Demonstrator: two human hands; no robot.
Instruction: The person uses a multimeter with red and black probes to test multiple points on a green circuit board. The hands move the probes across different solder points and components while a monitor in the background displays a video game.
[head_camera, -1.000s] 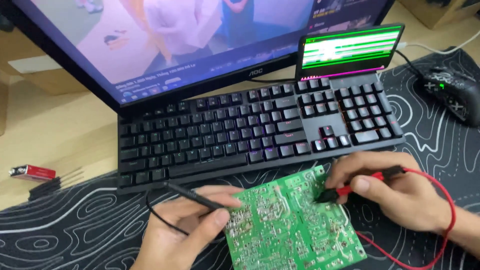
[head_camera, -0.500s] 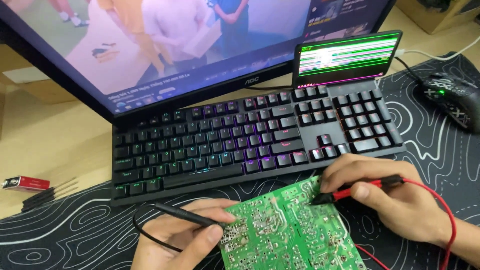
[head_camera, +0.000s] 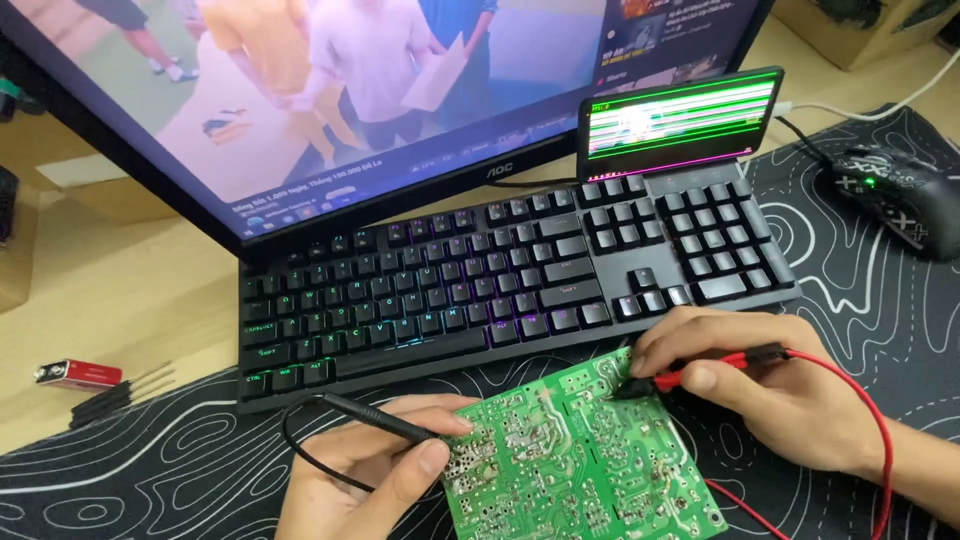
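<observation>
A green circuit board (head_camera: 575, 460) lies solder side up on the black patterned desk mat, near the front edge. My left hand (head_camera: 375, 470) grips a black test probe (head_camera: 375, 418) whose tip touches the board's left side. My right hand (head_camera: 775, 385) grips a red test probe (head_camera: 700, 370), its tip resting on the board's upper right corner. A red lead (head_camera: 875, 420) loops around my right wrist, and a black lead (head_camera: 300, 450) curls beside my left hand.
A black backlit keyboard (head_camera: 500, 280) sits just behind the board. Behind it stand a monitor (head_camera: 350, 90) and a propped phone (head_camera: 680, 120) with a glitching screen. A black mouse (head_camera: 895, 195) is at the right. A red battery (head_camera: 78, 374) and thin black tools (head_camera: 120, 395) lie at the left.
The view has shifted, so everything sits a little further right in frame. Both hands keep their probes on the board. The video on the monitor has moved on.
</observation>
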